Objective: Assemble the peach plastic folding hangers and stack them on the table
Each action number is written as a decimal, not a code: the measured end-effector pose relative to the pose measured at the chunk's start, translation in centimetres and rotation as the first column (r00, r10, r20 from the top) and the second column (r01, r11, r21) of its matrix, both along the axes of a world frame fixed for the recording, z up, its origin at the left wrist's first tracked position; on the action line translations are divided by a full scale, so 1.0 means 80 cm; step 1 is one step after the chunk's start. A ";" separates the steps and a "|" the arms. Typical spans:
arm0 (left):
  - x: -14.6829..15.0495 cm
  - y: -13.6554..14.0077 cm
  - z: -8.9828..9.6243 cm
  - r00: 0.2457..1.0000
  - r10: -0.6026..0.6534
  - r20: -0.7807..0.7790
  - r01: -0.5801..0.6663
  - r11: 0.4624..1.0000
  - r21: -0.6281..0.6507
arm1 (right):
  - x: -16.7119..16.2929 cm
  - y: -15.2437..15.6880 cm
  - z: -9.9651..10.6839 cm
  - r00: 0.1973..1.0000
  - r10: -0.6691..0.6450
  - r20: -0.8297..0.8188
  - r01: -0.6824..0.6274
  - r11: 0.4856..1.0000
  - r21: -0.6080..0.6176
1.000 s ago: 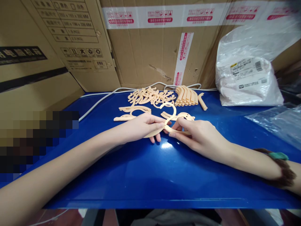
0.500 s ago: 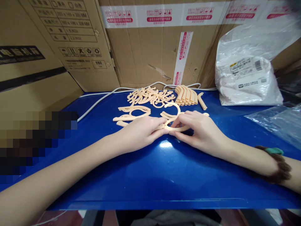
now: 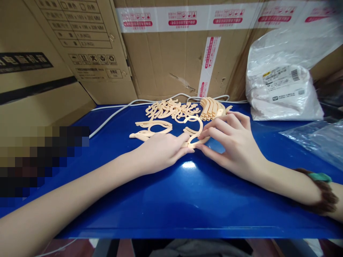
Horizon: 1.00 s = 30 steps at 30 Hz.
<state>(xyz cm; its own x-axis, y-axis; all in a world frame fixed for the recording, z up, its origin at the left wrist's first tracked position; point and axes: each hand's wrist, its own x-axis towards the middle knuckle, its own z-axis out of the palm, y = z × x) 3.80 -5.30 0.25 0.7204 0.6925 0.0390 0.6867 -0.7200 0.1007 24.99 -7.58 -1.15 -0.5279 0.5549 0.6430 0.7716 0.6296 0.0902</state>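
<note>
Cream hanger with a curled hook [image 3: 201,127] held low over the blue tabletop [image 3: 171,203], centre, between both hands. Left hand [image 3: 167,148] pinches it just left of the hook's base, fingers narrow; much of that side hidden behind the hand. Right hand [image 3: 234,139]: thumb and forefinger close on the right arm beside the hook, other fingers fanned loosely. Beyond: assembled-looking cream hangers [image 3: 140,124] at left, a tangle of loose cream pieces [image 3: 160,110], and neatly stacked curved pieces [image 3: 211,106] right of the tangle.
</note>
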 end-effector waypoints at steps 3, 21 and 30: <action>0.002 -0.002 0.001 1.000 0.020 -0.019 -0.020 1.000 0.013 | 0.000 0.000 0.001 1.000 -0.006 0.014 0.005 0.999 0.054; 0.002 -0.005 0.000 0.999 0.003 -0.048 0.004 0.990 0.142 | 0.002 0.001 -0.004 0.989 0.142 -0.039 -0.147 0.965 -0.217; -0.001 -0.002 -0.003 0.996 -0.076 -0.040 0.083 0.979 0.187 | 0.000 0.003 -0.004 0.998 0.068 0.005 -0.064 0.959 -0.277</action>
<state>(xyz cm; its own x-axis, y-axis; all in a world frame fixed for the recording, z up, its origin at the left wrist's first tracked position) 3.75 -5.44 -0.02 0.7759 0.6155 0.1386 0.6271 -0.7763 -0.0633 25.02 -7.38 -1.45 -0.5773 0.6735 0.4616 0.7272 0.6812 -0.0843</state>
